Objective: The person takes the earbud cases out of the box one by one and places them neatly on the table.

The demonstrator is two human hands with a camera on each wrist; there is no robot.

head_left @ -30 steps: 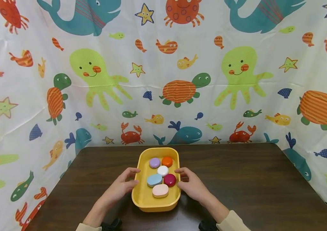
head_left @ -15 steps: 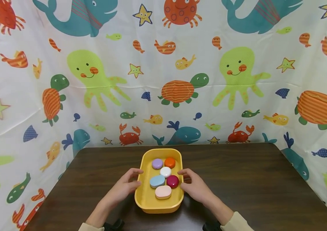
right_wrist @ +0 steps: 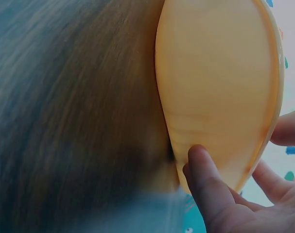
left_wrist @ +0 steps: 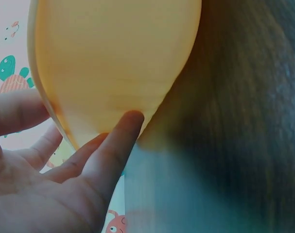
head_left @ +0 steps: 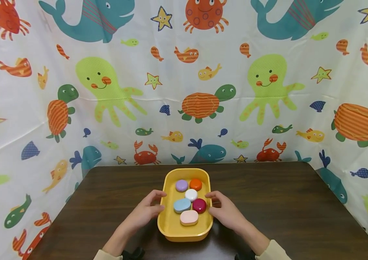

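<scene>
A yellow tray [head_left: 170,224] with a raised rim stands on the table in the head view. On it lie smooth rounded pieces: lilac [head_left: 181,185], orange [head_left: 195,184], white [head_left: 191,195], light blue [head_left: 182,205], dark pink [head_left: 199,206] and pale pink [head_left: 189,218]. My left hand [head_left: 143,212] grips the tray's left side, its forefinger at the rim and its thumb [left_wrist: 119,141] against the outer wall. From the right side my right hand [head_left: 227,213] holds it likewise, thumb [right_wrist: 205,174] on the wall and other fingers around the rim.
The dark wooden table [head_left: 278,202] extends to both sides of the tray. Behind and beside it hangs a white curtain [head_left: 167,32] printed with sea animals. A black wrist strap [head_left: 133,254] shows below the left hand, near a cream sleeve [head_left: 107,255].
In the head view the tray, its pieces and both hands have shifted a little to the right together. The grip on both sides looks the same.
</scene>
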